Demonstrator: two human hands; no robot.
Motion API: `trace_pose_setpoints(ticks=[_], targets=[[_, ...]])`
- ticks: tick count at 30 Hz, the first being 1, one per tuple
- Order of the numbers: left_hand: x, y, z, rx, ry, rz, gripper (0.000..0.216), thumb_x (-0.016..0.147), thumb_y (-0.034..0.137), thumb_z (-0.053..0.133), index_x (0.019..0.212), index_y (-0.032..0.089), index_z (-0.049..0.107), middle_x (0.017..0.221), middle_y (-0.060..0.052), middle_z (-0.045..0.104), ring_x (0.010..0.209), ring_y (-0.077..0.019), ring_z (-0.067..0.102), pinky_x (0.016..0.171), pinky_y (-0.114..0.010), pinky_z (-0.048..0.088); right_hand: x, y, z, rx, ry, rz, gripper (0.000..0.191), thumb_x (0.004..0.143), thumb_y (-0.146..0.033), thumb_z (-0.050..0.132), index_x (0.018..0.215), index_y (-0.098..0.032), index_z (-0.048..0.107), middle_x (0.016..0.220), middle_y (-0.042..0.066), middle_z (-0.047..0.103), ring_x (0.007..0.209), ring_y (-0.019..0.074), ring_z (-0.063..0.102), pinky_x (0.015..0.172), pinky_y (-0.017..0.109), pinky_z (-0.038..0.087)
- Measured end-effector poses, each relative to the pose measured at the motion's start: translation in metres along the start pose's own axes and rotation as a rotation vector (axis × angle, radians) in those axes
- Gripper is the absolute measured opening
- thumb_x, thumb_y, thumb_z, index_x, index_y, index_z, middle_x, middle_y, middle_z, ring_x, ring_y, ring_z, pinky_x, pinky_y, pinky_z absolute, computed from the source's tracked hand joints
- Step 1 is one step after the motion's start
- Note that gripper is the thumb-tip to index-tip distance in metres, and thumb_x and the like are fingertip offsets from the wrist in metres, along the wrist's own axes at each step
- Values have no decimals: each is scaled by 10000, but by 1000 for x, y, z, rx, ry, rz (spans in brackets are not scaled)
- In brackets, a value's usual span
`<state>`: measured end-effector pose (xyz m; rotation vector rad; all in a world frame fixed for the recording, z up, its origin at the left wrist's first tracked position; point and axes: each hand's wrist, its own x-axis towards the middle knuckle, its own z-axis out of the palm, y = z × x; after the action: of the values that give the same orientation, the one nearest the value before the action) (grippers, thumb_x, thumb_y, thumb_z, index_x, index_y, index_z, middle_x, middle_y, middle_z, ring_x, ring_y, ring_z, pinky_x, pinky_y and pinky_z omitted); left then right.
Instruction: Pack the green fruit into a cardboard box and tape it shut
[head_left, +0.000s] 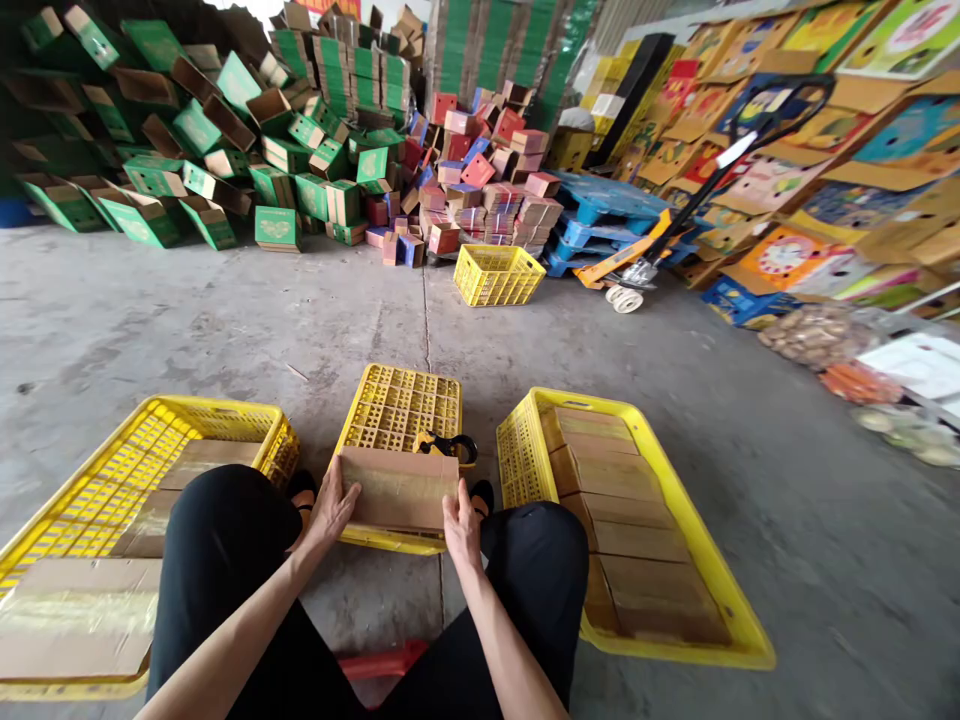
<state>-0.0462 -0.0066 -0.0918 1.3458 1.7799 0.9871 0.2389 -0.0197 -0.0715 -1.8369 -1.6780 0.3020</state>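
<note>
A flat brown cardboard box (401, 488) with shiny tape along its face is between my hands, over an upturned yellow crate (401, 400). My left hand (332, 508) grips its left end, and my right hand (460, 524) grips the right end. Just behind the box a tape dispenser (446, 444) with a black handle lies on the crate. To my right, a yellow crate (517, 455) holds several brown boxes (637, 515) in rows. The yellow crate (139, 470) on my left contains taped brown cardboard boxes (82, 615).
Ahead on the concrete floor stands another yellow crate (499, 275). Behind it are piled green boxes (277, 226), small red and blue boxes (480, 170), blue pallets (600, 205) and a pallet jack (637, 265). Stacked fruit cartons (795, 255) line the right side. Something red (382, 662) shows between my legs.
</note>
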Motion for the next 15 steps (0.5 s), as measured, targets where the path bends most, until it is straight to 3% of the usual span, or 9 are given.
trace_pose_setpoints(ticks=[3,5,8,11,15], targets=[[-2,5,2,2,14,-27,927,977,651,533,1706,159,242,1693,-203,390,1600,-396,336,1299,-577,290,8,0,-4,0,-17,21,832,1104,-625,130,1452,-102,676,1035,191,825,876,293,810,739,379,635],[-5,11,-2,9,19,-45,967,961,688,550,1701,142,250,1683,-221,394,1580,-422,367,1282,-595,312,7,-3,-7,-4,-18,19,840,1109,-601,114,1437,-78,683,1047,213,819,871,299,805,744,384,631],[-7,22,-13,28,11,-62,974,965,709,561,1703,152,257,1680,-207,402,1565,-414,400,1271,-560,347,1,-12,-15,-4,-5,-7,836,1122,-574,105,1474,-43,646,1183,254,790,1006,316,801,836,397,638],[-7,28,-18,23,-6,-68,966,985,713,557,1715,164,239,1701,-201,383,1577,-410,384,1267,-560,357,-3,-30,-35,5,54,-108,704,1153,-514,187,1589,-82,531,1351,228,738,1194,303,757,948,386,634],[-4,26,-3,-67,-46,-75,925,1026,722,477,1679,90,306,1689,-274,393,1609,-415,317,1267,-614,332,0,-73,-76,-39,125,-299,578,1166,-339,281,1722,-180,294,1618,165,540,1464,294,573,1124,433,573]])
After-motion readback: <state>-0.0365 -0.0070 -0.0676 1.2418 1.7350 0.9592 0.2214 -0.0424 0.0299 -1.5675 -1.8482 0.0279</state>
